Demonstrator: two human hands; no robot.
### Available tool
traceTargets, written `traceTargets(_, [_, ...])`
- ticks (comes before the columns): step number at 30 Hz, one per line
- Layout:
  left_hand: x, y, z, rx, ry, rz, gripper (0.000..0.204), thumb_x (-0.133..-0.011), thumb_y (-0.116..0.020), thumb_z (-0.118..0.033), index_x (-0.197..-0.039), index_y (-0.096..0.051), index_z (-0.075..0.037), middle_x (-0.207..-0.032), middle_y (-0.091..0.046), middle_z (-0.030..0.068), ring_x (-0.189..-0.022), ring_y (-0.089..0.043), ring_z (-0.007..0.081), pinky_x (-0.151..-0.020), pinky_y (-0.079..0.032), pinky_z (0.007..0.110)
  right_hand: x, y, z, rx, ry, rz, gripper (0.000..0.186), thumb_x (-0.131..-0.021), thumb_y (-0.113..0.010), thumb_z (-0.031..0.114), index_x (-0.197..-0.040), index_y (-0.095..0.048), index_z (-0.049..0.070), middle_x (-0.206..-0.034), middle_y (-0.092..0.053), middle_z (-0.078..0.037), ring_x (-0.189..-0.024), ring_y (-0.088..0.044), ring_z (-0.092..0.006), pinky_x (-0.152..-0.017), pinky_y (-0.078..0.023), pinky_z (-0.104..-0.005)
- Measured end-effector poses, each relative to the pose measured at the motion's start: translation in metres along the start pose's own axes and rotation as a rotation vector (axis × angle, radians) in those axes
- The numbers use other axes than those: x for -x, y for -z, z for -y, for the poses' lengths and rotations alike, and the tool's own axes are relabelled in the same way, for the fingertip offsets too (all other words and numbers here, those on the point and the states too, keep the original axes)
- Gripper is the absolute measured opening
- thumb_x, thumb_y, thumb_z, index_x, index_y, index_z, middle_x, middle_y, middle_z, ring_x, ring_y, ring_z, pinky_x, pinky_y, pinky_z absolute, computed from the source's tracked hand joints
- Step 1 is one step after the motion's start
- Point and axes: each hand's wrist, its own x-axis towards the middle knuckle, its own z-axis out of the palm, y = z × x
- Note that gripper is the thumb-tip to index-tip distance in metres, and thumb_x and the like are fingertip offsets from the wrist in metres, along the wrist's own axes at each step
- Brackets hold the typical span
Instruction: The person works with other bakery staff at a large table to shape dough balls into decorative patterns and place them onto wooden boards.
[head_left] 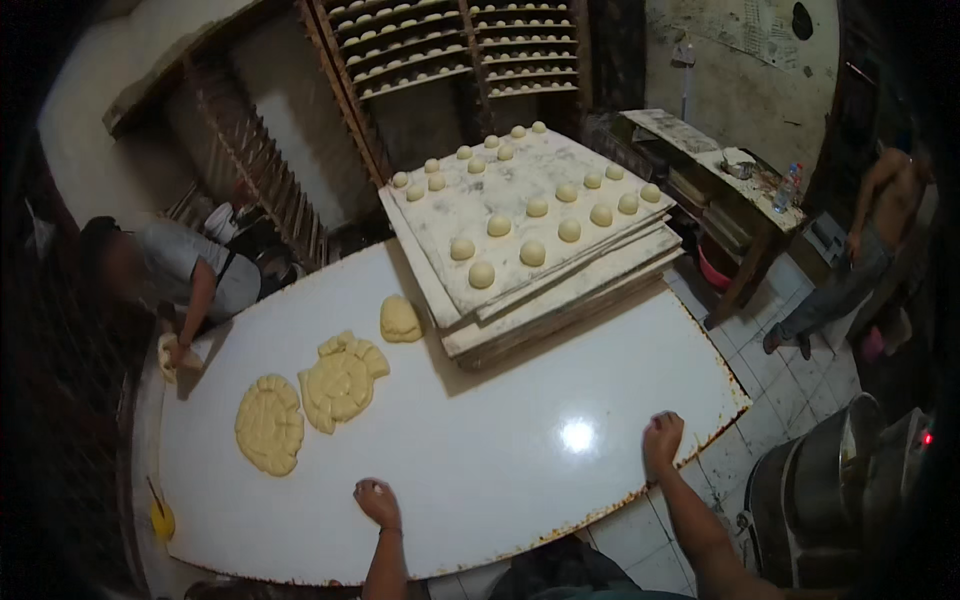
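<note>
My left hand (377, 502) rests curled on the near part of the white table (520, 480), its fingers folded in and holding nothing that I can see. Toward the table's right edge, my right hand (661, 442) is closed in a fist on the surface. Beyond my left hand lie two flattened, cut-marked dough slabs, one oval (269, 425) and one with a ragged outline (343, 381). A smaller dough lump (401, 319) sits next to the stacked boards (520, 220). Round dough balls (533, 252) stand in loose rows on the top board. Neither hand touches dough.
At the far left a person (215, 270) handles a piece of dough (175, 358). Another person (875, 230) stands at the right by a floury side table (690, 135). Racks of dough balls (405, 50) stand behind. A metal drum (820, 490) is at the lower right.
</note>
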Motion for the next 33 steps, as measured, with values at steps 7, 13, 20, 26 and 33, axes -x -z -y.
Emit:
traceTargets(7, [0.029, 0.045, 0.046, -0.096, -0.236, 0.1, 0.011, -0.082, -0.054, -0.005, -0.075, -0.056, 0.003, -0.081, -0.057, 0.0163, -0.074, -0.05, 0.0309, -0.07, -0.043, 0.04, 0.047, 0.027, -0.007, 0.079, 0.201, 0.133, 0.002, -0.071, -0.057, 0.001, -0.073, -0.057, 0.001, -0.078, -0.057, -0.014, -0.08, -0.051, -0.0335, -0.076, -0.042, -0.0406])
traceTargets(13, [0.038, 0.031, -0.025, 0.142, -0.218, 0.206, 0.009, -0.08, -0.057, -0.006, -0.075, -0.057, 0.001, -0.079, -0.057, 0.0159, -0.075, -0.052, 0.033, -0.071, -0.043, 0.041, 0.061, -0.008, 0.001, 0.117, 0.293, 0.354, 0.004, -0.069, -0.056, -0.001, -0.073, -0.055, -0.001, -0.085, -0.056, -0.018, -0.087, -0.053, -0.0342, -0.073, -0.044, -0.0424])
traceTargets(20, [0.015, 0.024, 0.002, 0.009, 0.126, -0.032, 0.006, -0.079, -0.058, 0.001, -0.075, -0.053, 0.0, -0.079, -0.052, 0.0103, -0.074, -0.052, 0.0255, -0.067, -0.046, 0.035, -0.023, 0.005, -0.038, -1.05, -0.85, 0.283, 0.03, -0.091, -0.049, 0.018, -0.114, -0.052, -0.001, -0.107, -0.056, -0.014, -0.1, -0.057, -0.0245, -0.083, -0.051, -0.0382])
traceTargets(26, [0.08, 0.034, -0.013, -0.005, 0.091, -0.087, 0.027, -0.079, -0.059, 0.001, -0.104, -0.05, 0.002, -0.098, -0.053, 0.0116, -0.099, -0.052, 0.0244, -0.082, -0.046, 0.036, -0.264, -0.1, 0.209, -0.863, 0.046, 0.703, 0.044, -0.083, -0.054, 0.005, -0.125, -0.049, -0.002, -0.116, -0.057, -0.011, -0.104, -0.055, -0.0177, -0.09, -0.043, -0.0285])
traceTargets(33, [-0.1, 0.006, -0.202, 1.291, 0.734, 0.025, 0.022, -0.089, -0.051, -0.011, -0.108, -0.053, -0.001, -0.103, -0.054, 0.0068, -0.092, -0.054, 0.0161, -0.081, -0.045, 0.03, -0.4, -0.275, 0.349, -0.121, 0.631, 0.64, 0.054, -0.073, -0.072, 0.037, -0.111, -0.06, 0.001, -0.108, -0.061, -0.019, -0.1, -0.059, -0.0317, -0.086, -0.047, -0.0394])
